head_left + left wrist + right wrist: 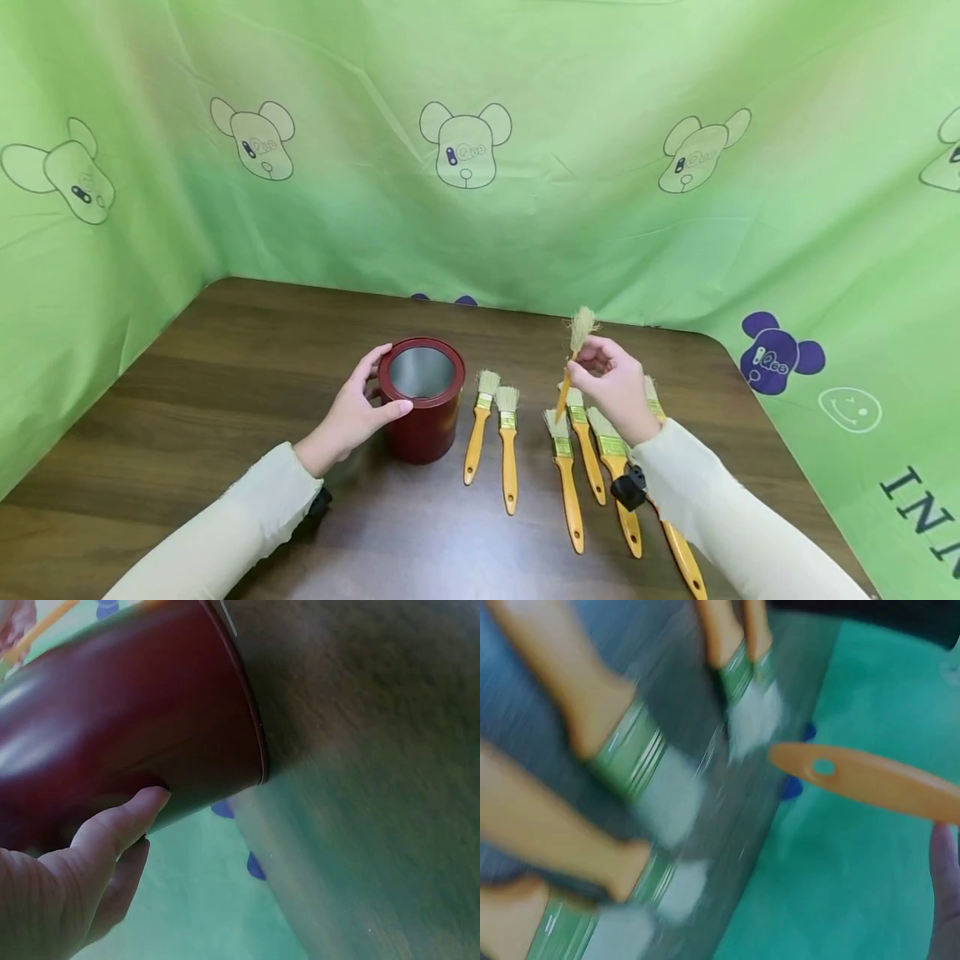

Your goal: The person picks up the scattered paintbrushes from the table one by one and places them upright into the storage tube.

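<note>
A dark red can (422, 437) stands upright on the table, its top uncovered and its grey inside showing. My left hand (348, 412) holds it from the left, thumb on the near side and fingers round the far side. To the right, my right hand (611, 383) pinches a paintbrush (581, 329) above the table, bristles up. In the right wrist view the raised brush's orange handle (877, 780) shows, with a hole near its end. Two paintbrushes, one of them this brush (509, 458), lie just right of the can.
Several more paintbrushes, including this one (570, 500), lie below the right hand and forearm, handles towards me. The brown wooden table (225, 367) meets a green printed curtain (570, 217) at the back and sides. A small black device (630, 490) sits at the right wrist.
</note>
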`<act>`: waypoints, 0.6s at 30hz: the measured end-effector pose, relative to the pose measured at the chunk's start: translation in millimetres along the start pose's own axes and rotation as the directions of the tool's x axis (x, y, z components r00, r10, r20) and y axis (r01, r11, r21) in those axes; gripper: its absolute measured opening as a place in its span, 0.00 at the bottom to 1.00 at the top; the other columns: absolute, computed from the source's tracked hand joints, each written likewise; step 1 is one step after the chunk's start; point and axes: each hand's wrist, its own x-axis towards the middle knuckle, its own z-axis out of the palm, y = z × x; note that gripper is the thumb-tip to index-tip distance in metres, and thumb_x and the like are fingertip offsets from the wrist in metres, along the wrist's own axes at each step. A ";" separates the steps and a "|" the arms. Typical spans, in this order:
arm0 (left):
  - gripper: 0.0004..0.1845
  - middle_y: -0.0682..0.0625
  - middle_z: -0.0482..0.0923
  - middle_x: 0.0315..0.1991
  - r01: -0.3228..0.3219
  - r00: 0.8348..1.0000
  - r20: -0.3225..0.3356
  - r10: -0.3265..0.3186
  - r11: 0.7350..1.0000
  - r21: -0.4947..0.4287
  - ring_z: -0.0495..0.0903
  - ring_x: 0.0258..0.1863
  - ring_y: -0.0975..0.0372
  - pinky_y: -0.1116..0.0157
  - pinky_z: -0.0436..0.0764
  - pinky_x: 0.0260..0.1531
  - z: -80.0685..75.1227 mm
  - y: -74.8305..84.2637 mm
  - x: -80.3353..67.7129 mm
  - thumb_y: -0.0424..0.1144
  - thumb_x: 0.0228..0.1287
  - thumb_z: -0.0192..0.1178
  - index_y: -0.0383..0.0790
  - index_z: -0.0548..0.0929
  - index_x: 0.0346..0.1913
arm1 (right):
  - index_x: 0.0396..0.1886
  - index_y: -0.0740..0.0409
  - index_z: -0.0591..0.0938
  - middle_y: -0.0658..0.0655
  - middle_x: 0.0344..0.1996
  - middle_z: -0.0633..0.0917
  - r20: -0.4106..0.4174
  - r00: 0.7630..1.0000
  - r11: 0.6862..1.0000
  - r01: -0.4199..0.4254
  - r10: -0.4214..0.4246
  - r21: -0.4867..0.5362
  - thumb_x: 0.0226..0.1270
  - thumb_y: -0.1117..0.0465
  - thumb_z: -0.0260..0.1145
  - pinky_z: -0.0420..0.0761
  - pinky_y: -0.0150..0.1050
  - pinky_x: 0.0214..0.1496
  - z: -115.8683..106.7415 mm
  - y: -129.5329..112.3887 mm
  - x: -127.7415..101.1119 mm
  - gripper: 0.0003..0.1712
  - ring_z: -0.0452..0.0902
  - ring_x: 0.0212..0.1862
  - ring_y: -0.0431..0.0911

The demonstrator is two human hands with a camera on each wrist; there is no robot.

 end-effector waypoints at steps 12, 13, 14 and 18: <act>0.41 0.33 0.65 0.56 0.011 1.000 -0.010 -0.011 1.000 -0.001 0.71 0.56 0.41 0.53 0.74 0.53 0.6 -0.1 0.0 0.26 0.55 0.64 0.37 0.57 0.71 | 0.49 0.77 0.74 0.53 0.28 0.80 -0.148 0.987 0.970 -0.019 0.057 0.244 0.57 0.76 0.61 0.81 0.32 0.28 59.4 -48.1 11.0 0.19 0.78 0.27 0.35; 0.41 0.33 0.65 0.56 0.011 1.000 -0.011 -0.011 1.000 0.000 0.71 0.56 0.41 0.53 0.74 0.53 0.4 0.6 -0.5 0.26 0.56 0.64 0.37 0.56 0.71 | 0.50 0.77 0.74 0.55 0.29 0.80 -0.150 0.987 0.968 -0.020 0.059 0.248 0.57 0.76 0.61 0.81 0.32 0.28 61.8 -53.2 13.5 0.19 0.78 0.28 0.35; 0.41 0.33 0.65 0.55 0.012 1.000 -0.012 -0.012 1.000 -0.003 0.71 0.56 0.41 0.53 0.74 0.53 0.2 1.1 -0.9 0.26 0.56 0.64 0.37 0.56 0.71 | 0.51 0.77 0.74 0.56 0.29 0.80 -0.154 0.986 0.967 -0.023 0.064 0.252 0.57 0.75 0.62 0.82 0.32 0.28 64.0 -58.8 15.8 0.20 0.78 0.28 0.35; 0.41 0.34 0.65 0.54 0.016 1.000 -0.012 -0.016 1.000 -0.002 0.72 0.55 0.42 0.54 0.74 0.53 -0.9 3.1 -3.1 0.26 0.56 0.64 0.37 0.56 0.72 | 0.52 0.76 0.73 0.58 0.31 0.80 -0.157 0.986 0.956 -0.010 0.059 0.293 0.57 0.75 0.62 0.81 0.31 0.28 72.1 -80.2 22.9 0.22 0.78 0.29 0.36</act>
